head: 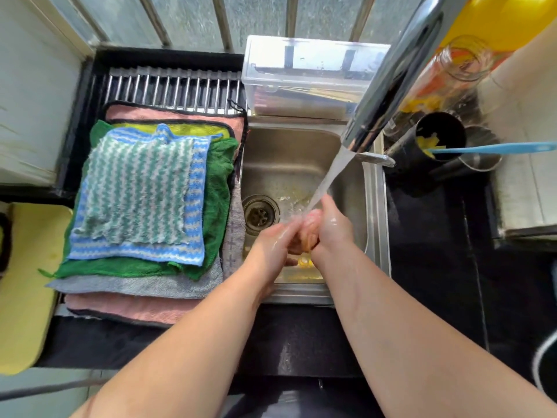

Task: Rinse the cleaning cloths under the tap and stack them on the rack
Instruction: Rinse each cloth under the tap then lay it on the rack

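Note:
Water runs from the chrome tap into the steel sink. Under the stream my left hand and my right hand squeeze a bunched pink-orange cloth between them; most of it is hidden by my fingers. Left of the sink a metal rack carries a stack of cloths: a green-and-white striped one on top, then a blue striped one, a green one, a grey one and a pink one.
A clear plastic box stands behind the sink. On the black counter at the right are a dark cup holding a blue-handled brush and a glass jar. A yellow board lies at far left. The drain is open.

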